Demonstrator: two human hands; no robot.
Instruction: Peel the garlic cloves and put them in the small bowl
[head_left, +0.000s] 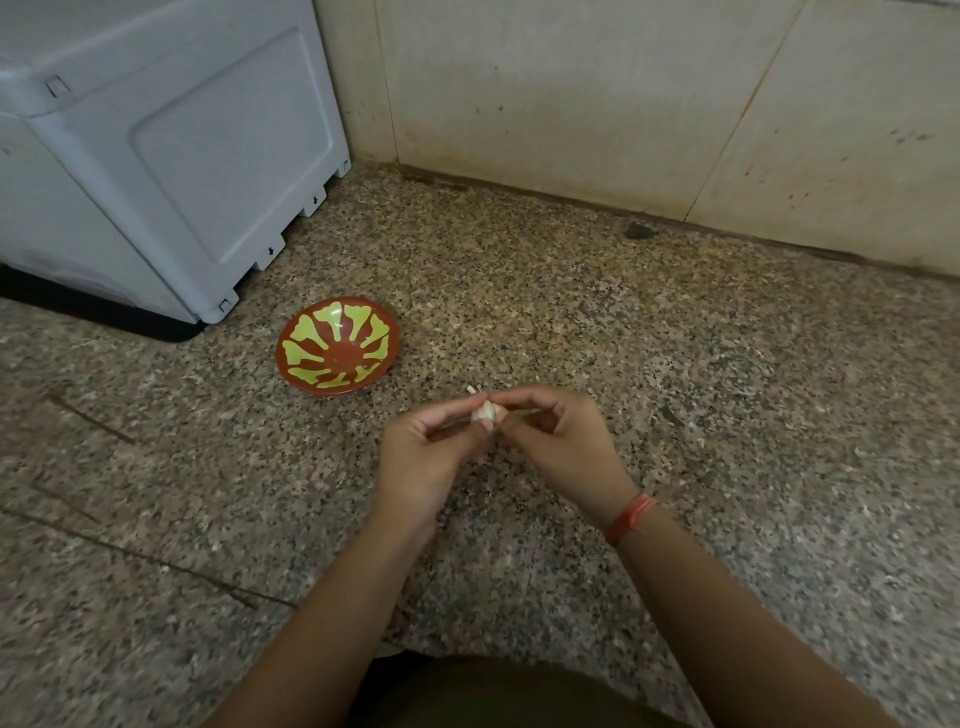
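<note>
Together, the garlic (487, 411) is pinched between the left hand (426, 457) and right hand (561, 447). It is held just near of the small bowl (337, 353), not touching it.

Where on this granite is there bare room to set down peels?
Bare granite: right of the right hand to the tiled wall, and left of the left hand, nearer than the small bowl. Crowded: between bowl and white appliance.
</note>
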